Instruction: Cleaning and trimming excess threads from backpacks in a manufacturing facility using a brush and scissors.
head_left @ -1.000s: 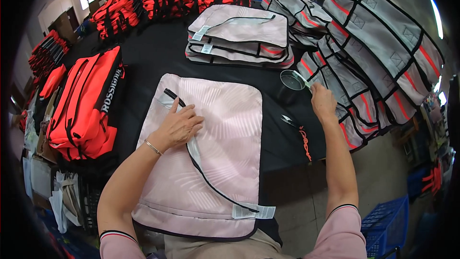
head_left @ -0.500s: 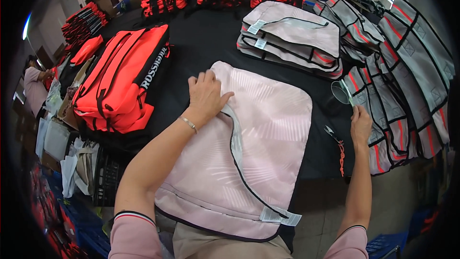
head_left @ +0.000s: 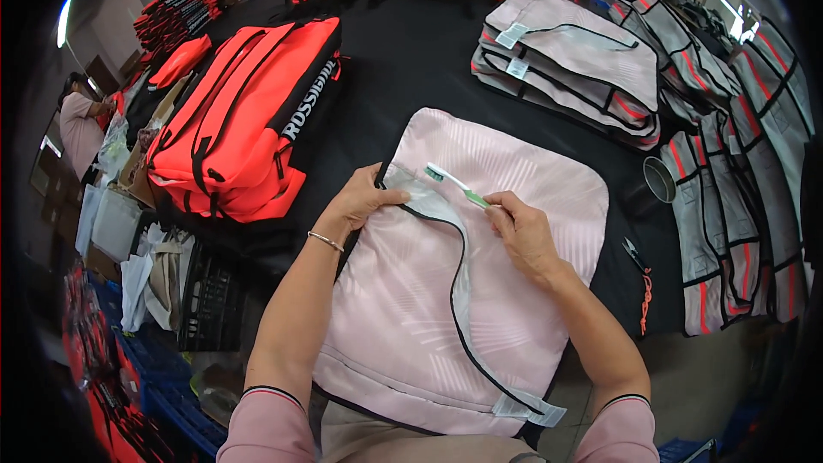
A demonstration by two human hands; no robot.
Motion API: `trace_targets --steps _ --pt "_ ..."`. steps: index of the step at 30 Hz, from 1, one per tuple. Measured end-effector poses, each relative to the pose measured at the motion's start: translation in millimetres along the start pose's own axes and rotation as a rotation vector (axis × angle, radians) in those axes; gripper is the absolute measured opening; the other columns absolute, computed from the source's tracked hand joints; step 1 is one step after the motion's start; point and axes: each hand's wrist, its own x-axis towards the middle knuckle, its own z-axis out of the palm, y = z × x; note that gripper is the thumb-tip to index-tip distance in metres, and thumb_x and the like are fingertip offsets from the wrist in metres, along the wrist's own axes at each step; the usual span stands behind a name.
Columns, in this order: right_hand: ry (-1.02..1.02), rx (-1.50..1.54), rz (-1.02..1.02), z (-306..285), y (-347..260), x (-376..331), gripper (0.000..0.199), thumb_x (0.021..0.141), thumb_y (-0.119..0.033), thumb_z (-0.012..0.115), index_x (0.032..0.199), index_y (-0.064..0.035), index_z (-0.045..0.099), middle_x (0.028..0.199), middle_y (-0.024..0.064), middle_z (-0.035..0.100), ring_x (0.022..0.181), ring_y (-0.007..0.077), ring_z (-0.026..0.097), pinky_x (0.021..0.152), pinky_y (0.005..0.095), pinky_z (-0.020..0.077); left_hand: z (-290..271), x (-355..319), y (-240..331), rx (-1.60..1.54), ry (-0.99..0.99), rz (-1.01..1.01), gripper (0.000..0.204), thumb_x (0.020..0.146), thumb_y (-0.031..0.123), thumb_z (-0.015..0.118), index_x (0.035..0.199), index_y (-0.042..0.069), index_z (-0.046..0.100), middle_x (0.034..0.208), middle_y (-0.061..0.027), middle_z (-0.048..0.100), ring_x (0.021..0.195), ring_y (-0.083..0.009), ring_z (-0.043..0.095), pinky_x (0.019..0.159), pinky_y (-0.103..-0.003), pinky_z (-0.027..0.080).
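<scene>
A pale pink fabric panel with black edge binding lies before me. Its loose grey strip runs down the middle to a white label. My left hand is closed on the panel's upper left edge, thumb on top, other fingers partly hidden. Between the fingers and thumb of my right hand is the green handle of a white-and-green toothbrush. Its bristle head hangs over the panel, near the left thumb; I cannot tell whether it touches the cloth.
A bright orange-red bag lies at left on the black table. Folded pink-grey panels are stacked at far right. Near them stand a metal cup and thread snips with an orange cord. A person works at far left.
My right hand has brought the toothbrush from the cup over to the panel. My left hand, earlier spread on the cloth, now grips its edge. The view has shifted left.
</scene>
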Motion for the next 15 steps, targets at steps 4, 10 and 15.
trace_targets --steps 4,10,15 --pt "-0.057 -0.127 0.006 9.8 2.5 4.6 0.015 0.094 -0.016 0.059 0.106 -0.0080 0.064 0.081 0.0131 0.067 0.072 0.0290 0.065 0.064 0.0383 0.0492 -6.9 -5.4 -7.3 -0.212 -0.076 -0.062 0.051 0.069 -0.001 0.082 0.114 -0.007 0.059 0.106 -0.0117 0.067 0.090 -0.0157 0.066 0.086 -0.029 0.053" --pt "0.000 -0.320 -0.307 37.3 -1.2 27.7 0.012 0.094 -0.021 0.057 0.097 -0.0109 0.062 0.083 0.0106 0.066 0.075 0.0315 0.065 0.064 0.0423 0.0497 -5.2 -7.6 -24.3 -0.266 -0.111 -0.023 0.056 0.069 0.006 0.084 0.117 -0.006 0.057 0.107 -0.0100 0.067 0.092 -0.0155 0.065 0.088 -0.028 0.052" --pt "0.021 -0.429 -0.454 40.2 1.6 33.4 0.010 0.094 -0.020 0.054 0.096 -0.0117 0.058 0.078 0.0101 0.062 0.070 0.0329 0.064 0.058 0.0451 0.0497 0.1 -13.1 -29.8 -0.328 -0.093 -0.028 0.056 0.070 0.005 0.083 0.118 -0.005 0.057 0.106 -0.0092 0.067 0.092 -0.0155 0.065 0.088 -0.028 0.051"
